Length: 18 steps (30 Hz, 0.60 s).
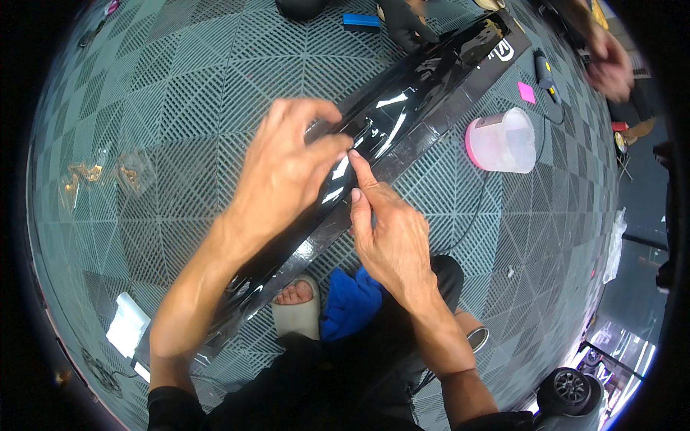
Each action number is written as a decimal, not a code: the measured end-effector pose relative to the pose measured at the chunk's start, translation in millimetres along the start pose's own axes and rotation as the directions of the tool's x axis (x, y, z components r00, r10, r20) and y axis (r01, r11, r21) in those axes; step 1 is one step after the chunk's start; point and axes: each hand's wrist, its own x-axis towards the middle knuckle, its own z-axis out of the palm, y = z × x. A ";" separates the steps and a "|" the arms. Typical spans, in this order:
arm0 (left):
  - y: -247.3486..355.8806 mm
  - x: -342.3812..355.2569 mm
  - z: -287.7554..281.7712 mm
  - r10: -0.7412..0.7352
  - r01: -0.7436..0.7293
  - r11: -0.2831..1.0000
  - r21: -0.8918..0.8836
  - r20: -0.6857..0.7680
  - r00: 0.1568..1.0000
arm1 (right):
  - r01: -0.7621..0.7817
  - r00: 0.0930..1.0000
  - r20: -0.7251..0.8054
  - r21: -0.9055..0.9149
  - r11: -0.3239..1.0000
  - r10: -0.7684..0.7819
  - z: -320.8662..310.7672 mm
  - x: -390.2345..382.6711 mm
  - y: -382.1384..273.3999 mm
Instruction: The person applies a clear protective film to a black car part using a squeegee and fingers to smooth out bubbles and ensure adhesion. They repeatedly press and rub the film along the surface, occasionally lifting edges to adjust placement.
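Note:
A long, glossy black panel (392, 115) lies diagonally on a dark, flat cardboard-like strip (424, 144). My left hand (287, 154) is over the panel's middle, slightly blurred, its fingers bent and spread apart; nothing shows in them. Close beside it, the tip of my right hand's (392, 226) index finger presses on the panel's glossy surface. The right thumb is stretched out along the near edge, apart from the index finger, and the other fingers curl under, partly hidden. Bright reflections around the fingertips make fine detail hard to see.
A clear tub with a pink base (503, 141), a pink card (526, 92) and a dark-yellow corded tool (546, 75) are at right. A blue cloth (351, 303) lies by my sandal (296, 309). Another person's hand (609, 65) shows far right; a blue squeegee-like block (361, 23) lies at the back.

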 end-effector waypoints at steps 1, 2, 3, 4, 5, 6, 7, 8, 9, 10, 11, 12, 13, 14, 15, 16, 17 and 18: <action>5.2 -4.1 -0.7 0.030 -0.030 0.999 0.026 0.006 1.000 | 0.014 1.000 -0.021 0.015 1.000 -0.014 1.2 -1.0 1.2; 9.6 -6.9 0.9 0.025 -0.025 0.999 0.030 0.004 1.000 | 0.030 0.999 -0.041 0.029 0.999 -0.029 2.6 -2.0 2.4; 13.8 -9.2 4.1 0.017 -0.017 0.999 0.034 0.003 1.000 | 0.044 0.997 -0.057 0.041 0.998 -0.041 3.7 -2.9 3.7; 16.7 -11.1 6.5 0.009 -0.009 0.999 0.037 0.002 1.000 | 0.041 0.998 -0.059 0.058 0.997 -0.038 4.7 -3.7 4.9; 17.9 -12.9 7.4 0.028 -0.028 0.998 0.063 -0.002 1.000 | 0.037 0.998 -0.056 0.072 0.997 -0.033 5.2 -4.6 6.0; 18.6 -13.9 8.4 0.028 -0.028 0.997 0.070 0.003 1.000 | 0.032 0.998 -0.056 0.087 0.996 -0.027 5.4 -5.1 6.8; 19.3 -14.7 9.5 0.035 -0.035 0.997 0.074 0.002 0.999 | 0.032 0.998 -0.057 0.083 0.996 -0.028 5.3 -5.8 7.1; 19.6 -15.3 9.9 0.043 -0.043 0.996 0.080 0.001 0.999 | 0.033 0.998 -0.058 0.079 0.996 -0.029 4.8 -6.3 7.3; 20.1 -16.2 9.9 0.039 -0.039 0.996 0.077 0.009 0.999 | 0.034 0.998 -0.060 0.076 0.997 -0.030 4.6 -6.9 7.0; 20.6 -17.1 9.8 0.034 -0.035 0.997 0.075 0.017 0.999 | 0.038 0.997 -0.065 0.068 0.997 -0.033 4.1 -7.4 6.6; 21.2 -18.2 9.5 0.028 -0.029 0.997 0.071 0.025 0.999 | 0.040 0.997 -0.068 0.060 0.997 -0.036 3.8 -8.1 6.0; 21.6 -19.0 9.4 0.022 -0.024 0.997 0.075 0.038 0.999 | 0.043 0.997 -0.066 0.046 0.998 -0.040 3.7 -8.6 5.2; 21.5 -19.5 9.1 0.015 -0.019 0.997 0.078 0.049 0.999 | 0.032 0.998 -0.061 0.058 0.998 -0.029 3.4 -9.0 4.8; 21.4 -20.0 9.1 0.008 -0.013 0.997 0.081 0.060 0.998 | 0.019 0.999 -0.051 0.063 0.998 -0.016 3.5 -9.3 4.2; 21.2 -20.2 8.9 0.015 -0.020 0.996 0.086 0.061 0.998 | 0.021 0.999 -0.050 0.069 0.997 -0.017 3.5 -9.3 4.0; 20.8 -20.3 8.5 0.020 -0.026 0.996 0.090 0.062 0.998 | 0.014 0.999 -0.049 0.075 0.997 -0.010 3.8 -9.2 3.6; 21.0 -20.3 8.4 0.025 -0.031 0.995 0.094 0.065 0.998 | 0.019 0.998 -0.058 0.081 0.997 -0.015 4.2 -9.0 3.2; 21.4 -20.2 8.0 0.025 -0.032 0.994 0.105 0.071 0.997 | 0.025 0.998 -0.067 0.087 0.996 -0.019 4.4 -8.8 2.7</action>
